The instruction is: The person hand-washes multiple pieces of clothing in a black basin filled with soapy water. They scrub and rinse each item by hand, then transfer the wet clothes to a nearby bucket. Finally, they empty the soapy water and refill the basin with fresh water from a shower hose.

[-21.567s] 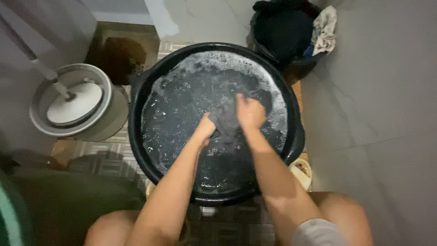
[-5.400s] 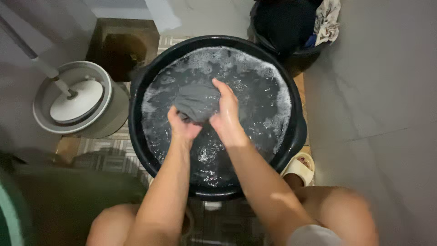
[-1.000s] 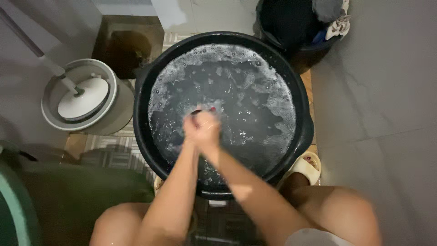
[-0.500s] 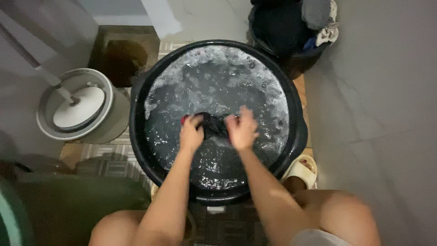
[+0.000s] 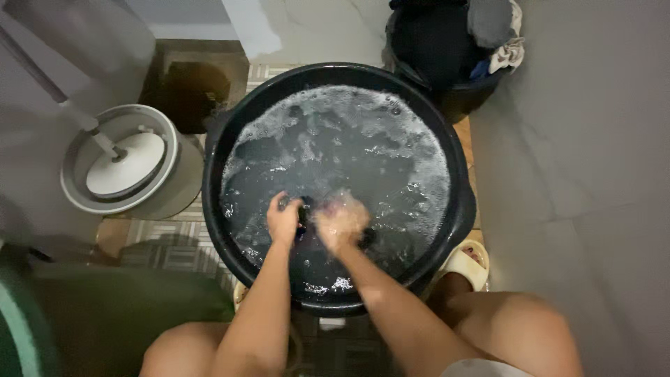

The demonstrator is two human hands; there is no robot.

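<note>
Tiled floor (image 5: 167, 234), black basin (image 5: 460, 209) of suds; left hand (image 5: 284, 220) and right hand (image 5: 340, 222) clench dark garment (image 5: 304, 213) near basin's near edge; vigorous scrubbing risks slopping water over rim.

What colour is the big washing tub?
Black; the tub shows best in the head view.

Open soapy water fills the far half of the black basin (image 5: 460, 209); mop bucket (image 5: 129, 167) crowds its left, laundry bucket (image 5: 440, 49) beyond it.
</note>
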